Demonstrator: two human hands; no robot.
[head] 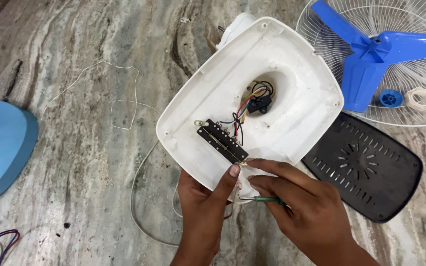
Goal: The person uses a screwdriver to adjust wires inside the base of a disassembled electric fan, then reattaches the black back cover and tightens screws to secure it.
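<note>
An upturned white fan base (pixel 292 98) lies on the stone floor, its hollow inside facing up. A black switch board (pixel 221 140) sits in it with coloured wires running to a small black part (pixel 260 104) in the centre well. My left hand (pixel 204 207) grips the base's near edge, thumb pressed beside the board's lower end. My right hand (pixel 297 202) pinches a small screw at that same corner with its fingertips, while a green-handled screwdriver (pixel 265 199) is tucked under its fingers.
A black vented cover plate (pixel 371 172) lies to the right. A blue fan blade (pixel 371 54) rests on a white wire guard (pixel 420 29) with a blue cap (pixel 390 97) and white nuts (pixel 421 98). A blue-and-white part (pixel 1 148) lies left; a white cord (pixel 139 197) loops.
</note>
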